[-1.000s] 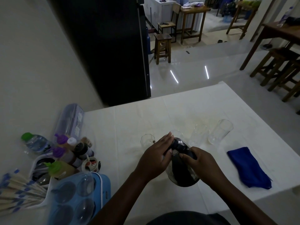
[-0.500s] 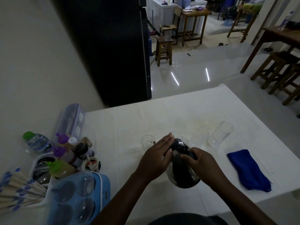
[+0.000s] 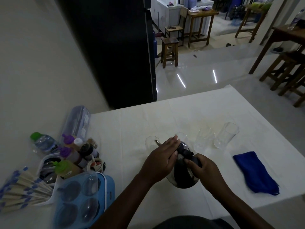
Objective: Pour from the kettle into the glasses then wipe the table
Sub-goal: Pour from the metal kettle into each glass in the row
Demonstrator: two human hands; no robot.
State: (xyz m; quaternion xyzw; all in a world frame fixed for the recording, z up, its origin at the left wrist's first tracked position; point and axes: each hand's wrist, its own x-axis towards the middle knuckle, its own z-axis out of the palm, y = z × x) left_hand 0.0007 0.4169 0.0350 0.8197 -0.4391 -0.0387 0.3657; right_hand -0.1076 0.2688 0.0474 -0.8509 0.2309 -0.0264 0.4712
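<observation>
1. The dark kettle (image 3: 182, 176) sits near the front middle of the white-covered table (image 3: 165, 116), tipped so its top and thin spout (image 3: 157, 142) lean away from the person and to the left, the spout tip at the rim of the leftmost glass (image 3: 151, 142).
2. The right hand (image 3: 203, 169) is wrapped around the kettle's black handle; the left hand (image 3: 160, 161) lies flat against the kettle's upper left side, fingers stretched toward the lid, pressing on it without curling round it.
3. A second glass (image 3: 182, 136) stands just behind the kettle; two more glasses (image 3: 203, 139) (image 3: 225, 137) stand in the row to the right. Whether any holds liquid cannot be told.
4. A folded blue cloth (image 3: 255, 173) lies to the right, apart from the glasses.
5. At the left edge: a light-blue moulded tray (image 3: 82, 200) with round hollows, sauce bottles with purple caps (image 3: 67, 141), a small water bottle with a green cap (image 3: 43, 142), and wrapped sticks (image 3: 18, 190). No label is readable.
</observation>
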